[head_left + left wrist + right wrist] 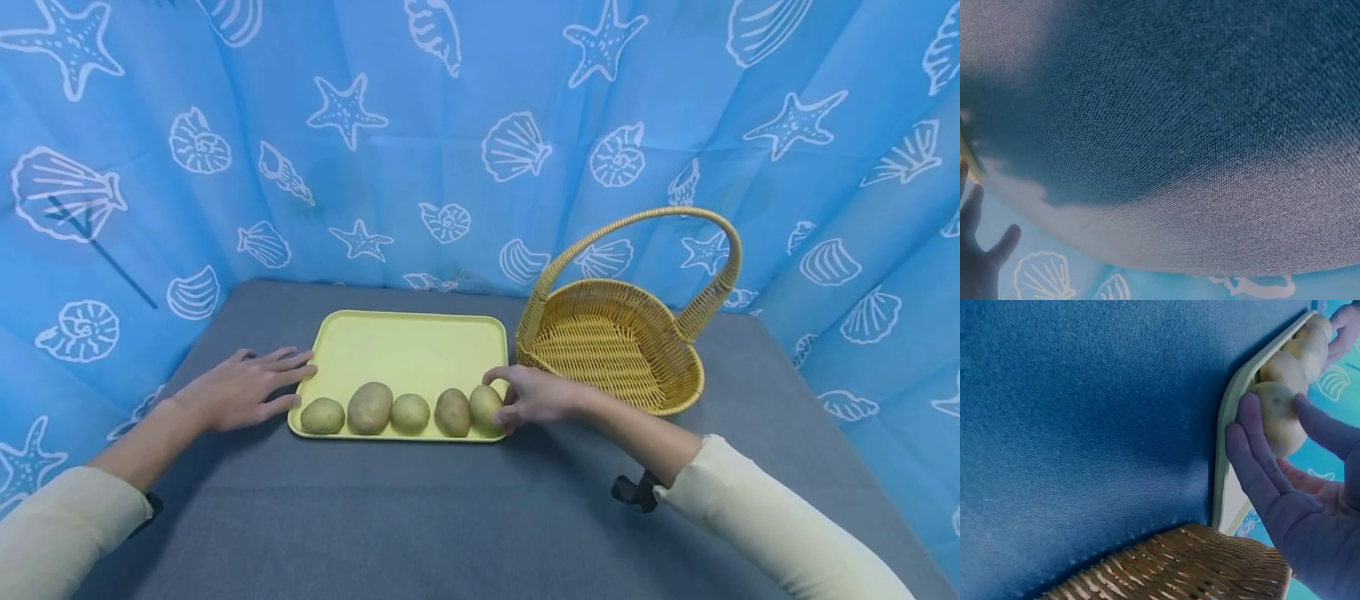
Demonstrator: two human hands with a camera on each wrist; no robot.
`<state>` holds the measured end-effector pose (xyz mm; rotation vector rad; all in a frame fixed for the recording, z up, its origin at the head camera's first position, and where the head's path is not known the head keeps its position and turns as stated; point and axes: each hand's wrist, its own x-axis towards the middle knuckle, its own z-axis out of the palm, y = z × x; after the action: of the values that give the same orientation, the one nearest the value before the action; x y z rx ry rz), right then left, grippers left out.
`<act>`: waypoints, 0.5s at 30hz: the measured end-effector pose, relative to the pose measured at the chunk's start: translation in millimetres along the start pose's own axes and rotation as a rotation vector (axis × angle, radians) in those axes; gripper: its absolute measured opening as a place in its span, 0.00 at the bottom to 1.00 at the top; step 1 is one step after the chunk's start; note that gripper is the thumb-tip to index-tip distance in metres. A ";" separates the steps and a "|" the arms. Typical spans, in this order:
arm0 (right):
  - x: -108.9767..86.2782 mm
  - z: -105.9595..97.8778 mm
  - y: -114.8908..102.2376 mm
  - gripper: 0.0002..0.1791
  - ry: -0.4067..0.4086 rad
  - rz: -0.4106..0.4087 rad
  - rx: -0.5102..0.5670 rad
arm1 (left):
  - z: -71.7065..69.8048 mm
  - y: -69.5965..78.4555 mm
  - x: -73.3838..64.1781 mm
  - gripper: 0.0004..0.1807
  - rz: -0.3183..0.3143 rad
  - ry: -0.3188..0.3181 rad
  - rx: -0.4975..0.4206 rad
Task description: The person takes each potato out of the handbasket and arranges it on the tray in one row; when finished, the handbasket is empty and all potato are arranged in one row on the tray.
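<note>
Several potatoes (370,408) lie in a row along the near edge of a pale yellow tray (412,342). My right hand (536,396) holds the rightmost potato (483,406) at the tray's right end, thumb on one side and fingers on the other. The right wrist view shows this potato (1280,428) between thumb and fingers, beside the others. At the tray's left edge my left hand (243,387) lies with fingers spread and straight, fingertips right at the rim. The left wrist view catches only part of that hand (979,240).
A yellow wicker basket (600,354) with a tall arched handle stands right of the tray, behind my right forearm, with its woven bottom showing. Grey cloth (375,525) covers the table. A blue curtain (450,108) with white shells and starfish hangs behind and at both sides.
</note>
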<state>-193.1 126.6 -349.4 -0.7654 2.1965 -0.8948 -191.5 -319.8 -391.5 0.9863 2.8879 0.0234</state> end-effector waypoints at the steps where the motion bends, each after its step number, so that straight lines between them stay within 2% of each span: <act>1: 0.7 1.0 -1.1 0.26 0.012 0.007 -0.019 | -0.2 0.1 -0.3 0.29 0.000 0.000 0.001; 8: 0.3 0.0 -6.3 0.30 0.000 0.025 -0.050 | -0.5 1.7 -2.0 0.30 -0.003 0.002 -0.004; 15: -3.9 -8.0 -4.9 0.28 -0.030 -0.023 -0.054 | -0.7 2.4 -1.7 0.30 -0.006 -0.007 -0.005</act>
<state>-195.2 129.5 -339.9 -0.8257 2.1968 -0.8331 -188.8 -318.9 -390.6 0.9747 2.8827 0.0268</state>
